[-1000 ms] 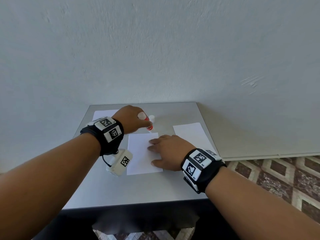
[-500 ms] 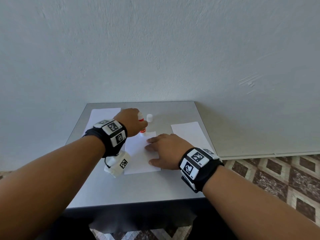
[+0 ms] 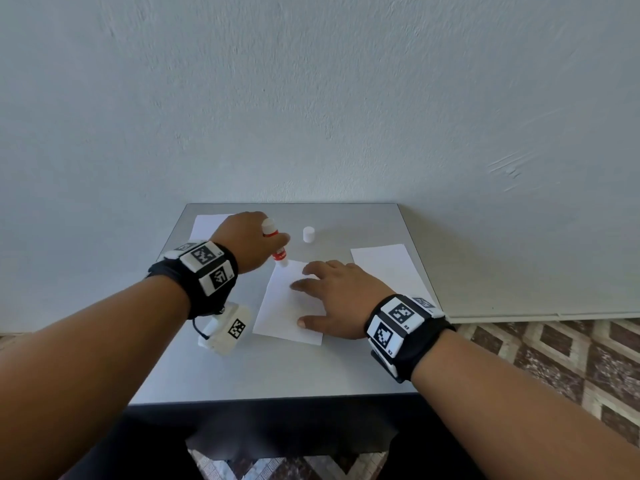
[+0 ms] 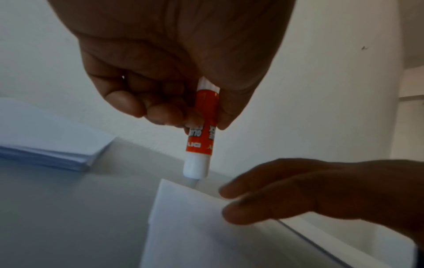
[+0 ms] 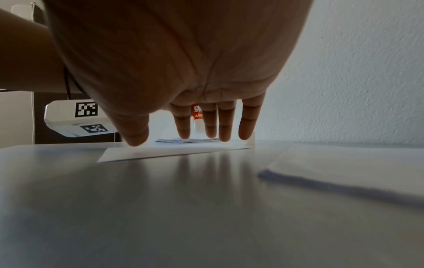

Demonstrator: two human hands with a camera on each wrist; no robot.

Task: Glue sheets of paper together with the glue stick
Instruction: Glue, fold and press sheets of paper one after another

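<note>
The left hand [image 3: 249,239], fingers wrapped around the uncapped glue stick [image 3: 276,247], had just brought its tip down to the far-left corner of the paper sheet [image 3: 287,317], pinned flat on the surface by the right hand's [image 3: 341,297] spread fingers, suggesting gluing was beginning.

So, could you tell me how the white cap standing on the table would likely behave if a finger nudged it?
The cap is a small plastic cylinder standing on end apart from the sheets, so it is probably very light. The table looks smooth and glossy, so a nudge would likely slide or tip it. Once on its side, it could well roll.
</note>
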